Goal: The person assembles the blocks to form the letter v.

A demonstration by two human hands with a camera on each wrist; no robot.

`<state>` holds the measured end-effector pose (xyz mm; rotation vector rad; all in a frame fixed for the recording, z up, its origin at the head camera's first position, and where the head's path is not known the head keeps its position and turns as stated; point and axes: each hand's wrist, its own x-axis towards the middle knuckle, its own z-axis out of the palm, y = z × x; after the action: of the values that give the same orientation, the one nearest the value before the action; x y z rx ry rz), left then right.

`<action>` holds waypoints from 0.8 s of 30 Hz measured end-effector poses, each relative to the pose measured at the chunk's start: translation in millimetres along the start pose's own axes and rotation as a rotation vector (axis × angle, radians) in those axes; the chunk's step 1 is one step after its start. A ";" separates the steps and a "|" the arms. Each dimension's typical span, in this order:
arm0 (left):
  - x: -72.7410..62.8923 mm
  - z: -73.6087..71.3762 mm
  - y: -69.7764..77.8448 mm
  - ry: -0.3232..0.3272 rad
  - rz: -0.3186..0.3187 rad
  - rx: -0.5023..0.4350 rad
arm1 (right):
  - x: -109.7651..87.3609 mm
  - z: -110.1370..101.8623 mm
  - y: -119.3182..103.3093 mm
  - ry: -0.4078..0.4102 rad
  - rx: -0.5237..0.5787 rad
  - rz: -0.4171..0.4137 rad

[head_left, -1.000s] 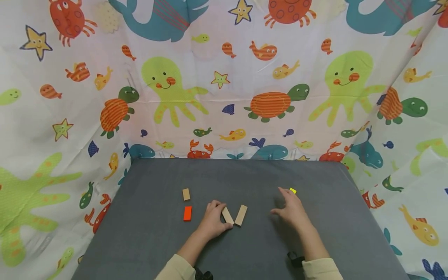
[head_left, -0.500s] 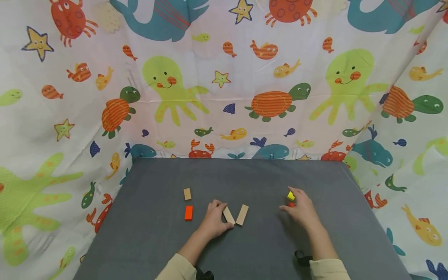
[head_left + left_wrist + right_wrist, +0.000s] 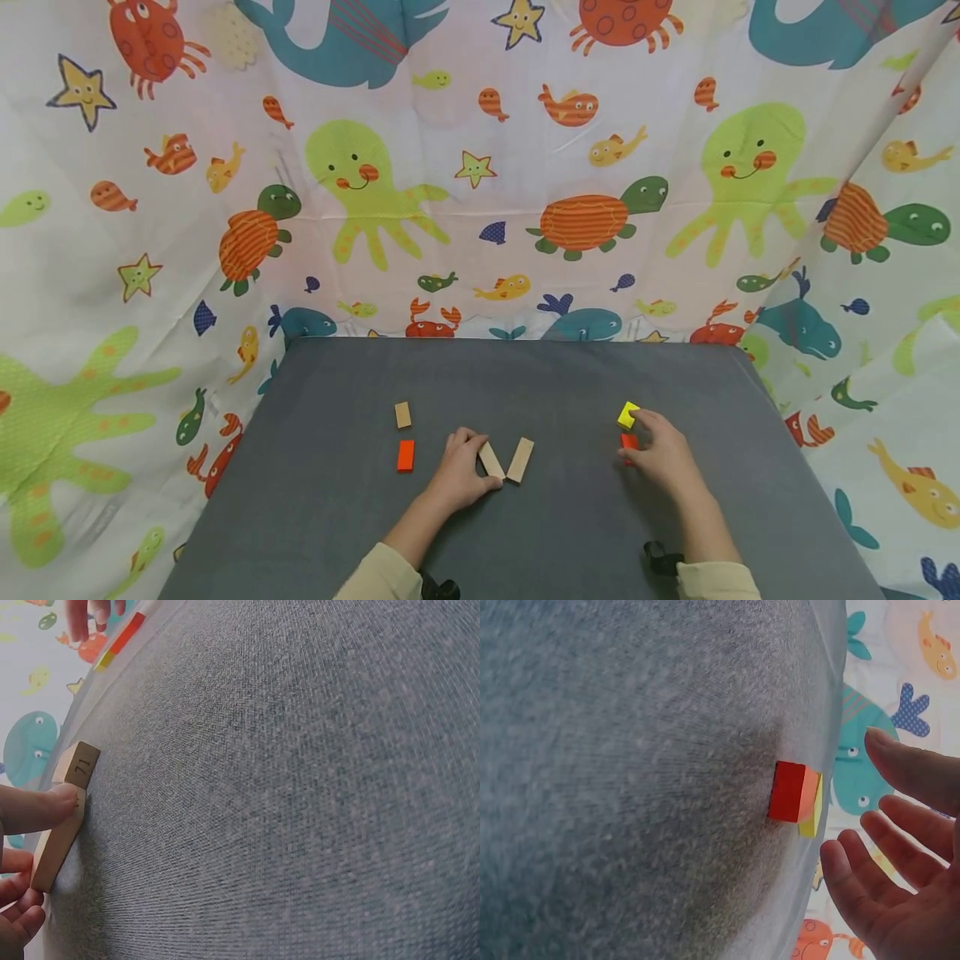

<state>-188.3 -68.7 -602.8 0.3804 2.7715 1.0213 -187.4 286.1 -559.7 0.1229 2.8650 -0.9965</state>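
With thumb and fingers, my left hand pinches a plain wooden block on the table. A second wooden block leans away from it, their near ends together in a V; in the left wrist view that block bears the number 71. Over on the right, my right hand hovers with fingers spread beside a red block and a yellow block behind it. In the right wrist view the red block lies apart from the fingers, partly covering the yellow block.
Left of my left hand lie an orange-red block and, farther back, a short tan block. All stand on a grey cloth-covered table. A curtain printed with sea animals hangs behind and at both sides.
My right hand has moved to the right and slightly nearer, uncovering the yellow block and the red block. The left hand stays on its wooden block.
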 end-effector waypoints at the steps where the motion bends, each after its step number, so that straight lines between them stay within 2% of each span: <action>1: 0.1 0.0 0.0 0.002 0.003 -0.001 | -0.4 0.1 1.2 -0.003 0.006 0.003; 10: 0.2 -0.7 1.8 -0.012 -0.019 -0.006 | -4.2 -2.5 9.2 -0.008 -0.007 -0.028; 18: 0.2 0.1 3.0 -0.005 -0.017 0.006 | -5.3 0.3 11.9 -0.057 -0.003 0.039; 24: -0.3 0.8 3.8 -0.011 -0.020 -0.001 | -4.0 2.9 13.4 -0.066 -0.022 0.020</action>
<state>-187.1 -65.5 -600.9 0.3570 2.7595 1.0126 -181.8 294.5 -569.7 0.1144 2.8083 -0.9473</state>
